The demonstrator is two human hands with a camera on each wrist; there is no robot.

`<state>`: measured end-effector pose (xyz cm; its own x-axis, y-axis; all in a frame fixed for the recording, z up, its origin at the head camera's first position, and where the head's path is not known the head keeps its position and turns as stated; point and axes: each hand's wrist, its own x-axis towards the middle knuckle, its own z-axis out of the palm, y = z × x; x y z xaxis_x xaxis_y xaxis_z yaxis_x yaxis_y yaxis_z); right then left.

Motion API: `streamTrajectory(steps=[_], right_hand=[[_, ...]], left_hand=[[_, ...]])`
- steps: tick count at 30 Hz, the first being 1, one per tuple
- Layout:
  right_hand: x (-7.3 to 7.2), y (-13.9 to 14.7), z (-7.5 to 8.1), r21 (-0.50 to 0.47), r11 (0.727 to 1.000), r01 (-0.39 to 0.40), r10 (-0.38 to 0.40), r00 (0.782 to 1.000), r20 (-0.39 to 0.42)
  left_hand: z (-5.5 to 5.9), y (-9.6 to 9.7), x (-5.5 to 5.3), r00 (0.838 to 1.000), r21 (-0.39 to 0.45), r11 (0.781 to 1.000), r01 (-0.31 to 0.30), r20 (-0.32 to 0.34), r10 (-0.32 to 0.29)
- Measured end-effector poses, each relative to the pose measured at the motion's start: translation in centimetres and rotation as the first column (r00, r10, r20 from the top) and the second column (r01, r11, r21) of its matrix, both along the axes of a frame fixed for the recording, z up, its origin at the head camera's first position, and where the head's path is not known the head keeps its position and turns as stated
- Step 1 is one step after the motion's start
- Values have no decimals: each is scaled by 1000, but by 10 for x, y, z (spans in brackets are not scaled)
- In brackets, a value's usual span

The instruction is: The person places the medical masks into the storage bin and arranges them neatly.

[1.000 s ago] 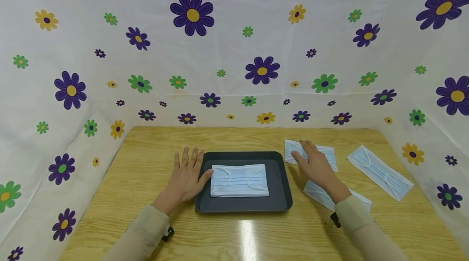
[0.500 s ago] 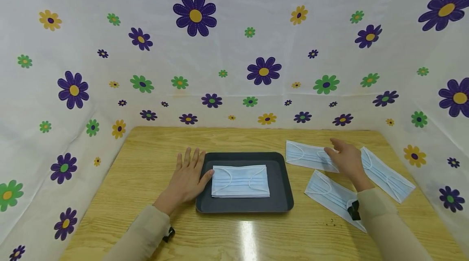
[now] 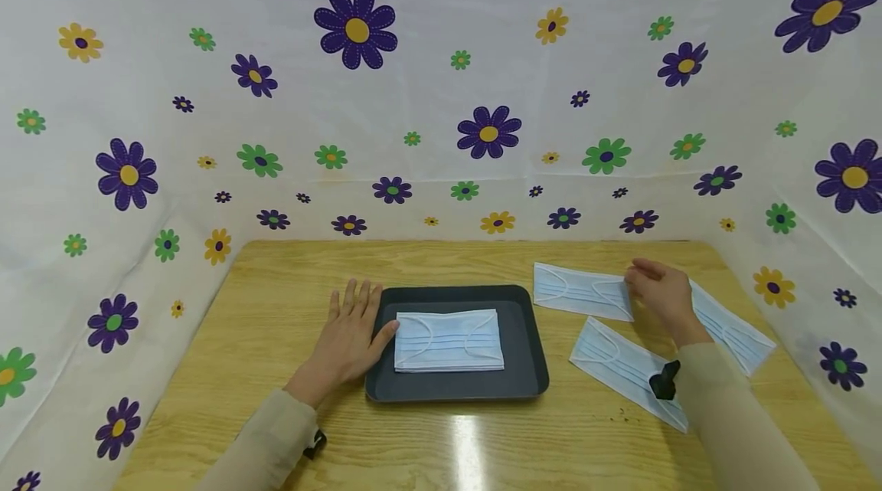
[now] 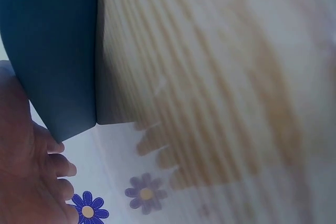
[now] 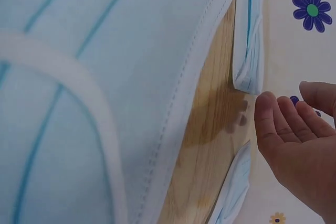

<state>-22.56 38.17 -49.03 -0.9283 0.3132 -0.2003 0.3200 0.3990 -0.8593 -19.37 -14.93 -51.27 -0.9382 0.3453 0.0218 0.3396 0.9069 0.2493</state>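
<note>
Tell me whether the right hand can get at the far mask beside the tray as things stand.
Probably yes. The right hand hovers just past the right end of the far mask, which lies flat on the table with nothing on top. The tray sits off to its left, out of the way.

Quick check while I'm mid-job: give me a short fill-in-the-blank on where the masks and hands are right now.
1. The dark rectangular tray holds ____ light blue pleated face mask.
2. ____ more light blue face masks lie loose on the wooden table, all to the right of the tray.
3. The left hand rests flat against the tray's ____ edge.
4. The right hand holds ____.

Missing words: one; three; left; nothing
</note>
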Motion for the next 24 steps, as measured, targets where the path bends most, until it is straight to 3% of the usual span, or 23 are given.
streamTrajectory(steps=[7,15,24], right_hand=[[-8,0,-3,-20,999,35,-35,999,14],[-12,3,-5,-37,998,57,-55,997,53],[-14,0,-13,9,996,88,-88,992,91]], left_hand=[[-1,-3,-1,1000,-1,1000,5,25,-5],[-2,-2,-2,1000,2,1000,4,10,-4],[-2,-3,-1,1000,10,1000,8,-6,-8]])
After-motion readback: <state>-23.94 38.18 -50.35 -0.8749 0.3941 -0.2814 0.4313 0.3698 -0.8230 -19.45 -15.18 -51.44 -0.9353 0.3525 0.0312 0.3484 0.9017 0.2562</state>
